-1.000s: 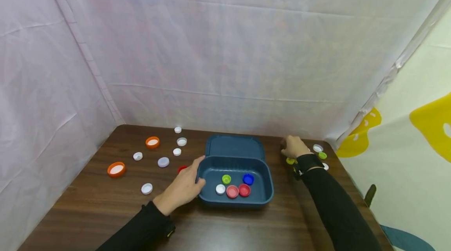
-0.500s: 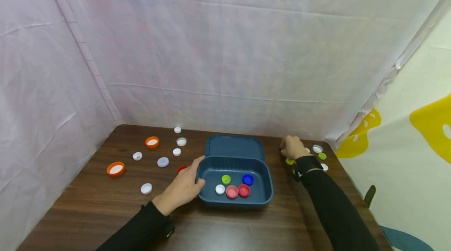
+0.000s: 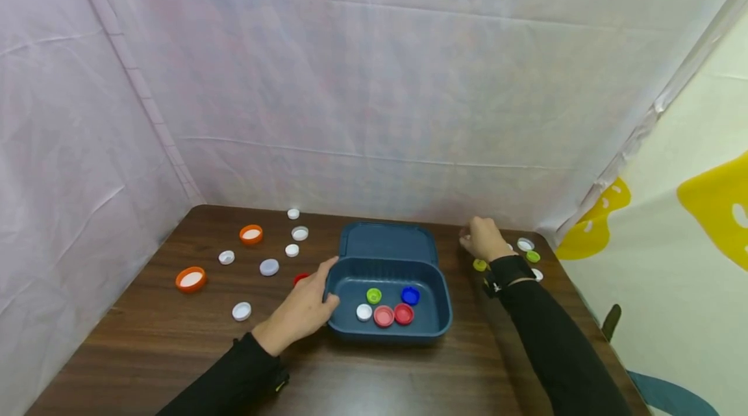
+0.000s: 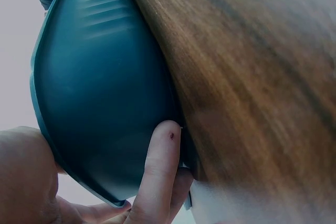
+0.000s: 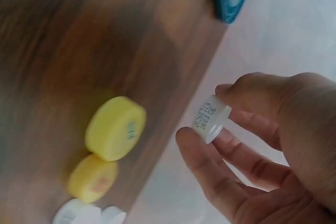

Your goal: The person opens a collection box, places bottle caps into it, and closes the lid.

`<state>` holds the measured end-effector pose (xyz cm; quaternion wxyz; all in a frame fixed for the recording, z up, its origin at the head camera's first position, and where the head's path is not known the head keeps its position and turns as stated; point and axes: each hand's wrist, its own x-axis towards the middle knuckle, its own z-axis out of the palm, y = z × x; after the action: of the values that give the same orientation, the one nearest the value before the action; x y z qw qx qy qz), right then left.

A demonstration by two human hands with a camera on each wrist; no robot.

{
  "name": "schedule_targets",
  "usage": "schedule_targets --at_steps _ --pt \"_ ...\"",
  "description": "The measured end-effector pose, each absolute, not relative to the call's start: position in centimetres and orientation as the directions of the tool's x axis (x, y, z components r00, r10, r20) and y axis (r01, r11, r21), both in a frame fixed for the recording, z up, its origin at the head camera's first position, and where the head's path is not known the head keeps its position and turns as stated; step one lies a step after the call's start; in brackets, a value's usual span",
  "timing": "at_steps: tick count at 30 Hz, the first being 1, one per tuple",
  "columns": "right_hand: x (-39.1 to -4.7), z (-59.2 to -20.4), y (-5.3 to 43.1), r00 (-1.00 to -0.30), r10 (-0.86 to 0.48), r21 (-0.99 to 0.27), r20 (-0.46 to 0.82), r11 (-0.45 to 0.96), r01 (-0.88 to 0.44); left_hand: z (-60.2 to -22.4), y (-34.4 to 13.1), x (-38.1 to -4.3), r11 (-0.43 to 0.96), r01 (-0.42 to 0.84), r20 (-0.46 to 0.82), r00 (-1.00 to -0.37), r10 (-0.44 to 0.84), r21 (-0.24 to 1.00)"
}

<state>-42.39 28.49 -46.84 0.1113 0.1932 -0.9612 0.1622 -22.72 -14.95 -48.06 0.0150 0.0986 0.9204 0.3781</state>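
Observation:
My left hand (image 3: 304,305) holds the left wall of a dark blue plastic box (image 3: 388,336), whose lid (image 3: 388,241) lies folded back. In the left wrist view, fingers (image 4: 157,177) press the outer wall (image 4: 105,87) close to the tabletop. Inside the box are a green cap (image 3: 373,296), a blue cap (image 3: 410,296), a white cap (image 3: 363,313), a pink cap (image 3: 383,317) and a red cap (image 3: 404,314). My right hand (image 3: 484,239) pinches a small white bottle cap (image 5: 210,119) with printed digits. That cap is raised above the table.
Two yellow caps (image 5: 115,128) stand near the right hand. White caps (image 3: 525,244) and a green cap (image 3: 533,256) lie farther right. Left of the box are orange caps (image 3: 191,280), several white caps (image 3: 241,311) and a partly hidden red cap (image 3: 300,278). A fabric wall (image 3: 374,111) borders the table.
My right hand has risen slightly and shifted a little left from the table's back right. The left hand stays at the box, and the box contents look the same.

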Motion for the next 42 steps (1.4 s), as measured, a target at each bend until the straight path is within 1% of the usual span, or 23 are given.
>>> schedule_targets --at_steps 3,10,17,22,27,35,42 --pt "-40.5 -45.0 26.7 -0.899 -0.335 -0.27 0.283 0.872 -0.409 -48.0 -14.9 -22.7 0.693 0.163 0.037 -0.981 0.193 0.702" --pt "-39.0 -43.4 24.0 -0.833 -0.433 -0.247 0.343 0.814 -0.525 -48.0 -14.9 -22.6 0.683 0.155 0.033 -0.982 0.189 0.714" --pt "-36.8 -41.6 21.2 -0.768 -0.502 -0.228 0.398 0.757 -0.613 -48.0 -14.9 -22.6 0.666 0.161 0.039 -0.98 0.195 0.728" --pt "-34.8 -40.6 19.0 -0.74 -0.545 -0.208 0.394 0.731 -0.65 -48.0 -14.9 -22.6 0.67 0.171 0.046 -0.979 0.2 0.722" --pt "-33.1 -39.8 17.1 -0.69 -0.608 -0.177 0.394 0.686 -0.706 -48.1 -14.9 -22.6 0.682 0.185 0.057 -0.977 0.206 0.707" --pt "-30.8 -39.5 14.9 -0.637 -0.701 -0.17 0.32 0.619 -0.767 -47.8 -14.9 -22.8 0.691 0.201 0.073 -0.975 0.21 0.694" --pt "-29.6 -40.6 13.5 -0.628 -0.76 -0.191 0.169 0.6 -0.777 -47.8 -15.0 -22.9 0.702 0.202 0.072 -0.975 0.21 0.683"
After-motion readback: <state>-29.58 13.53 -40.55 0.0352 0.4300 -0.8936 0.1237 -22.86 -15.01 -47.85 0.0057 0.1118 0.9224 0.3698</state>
